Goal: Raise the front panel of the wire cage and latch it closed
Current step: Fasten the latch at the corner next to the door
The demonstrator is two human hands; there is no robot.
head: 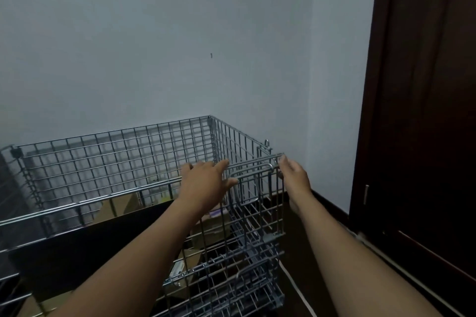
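In the corner of the room, between the pale wall [180,33] and a dark wooden door [425,85], stands the wire cage [116,162], open at the top. Its front panel [255,213] is already up, nearly upright, with its top rail level with the side wall of the cage. The left hand [206,180] lies over this top rail, the fingers curled on the wire, just beside a bent wire latch handle [247,183]. The right hand [295,177] is at the right end of the rail, its fingertips pinched narrowly on the wire near the corner, where a small ring [266,142] stands up from the side wall.

I judge that the raising is mostly done and the latching is now in hand. The next move probably needs the panel pressed flush to the side wall while the latch is slid or hooked over the corner wire. Whether the latch is engaged already, I cannot tell. Inside the cage some cardboard boxes [206,229] are visible.
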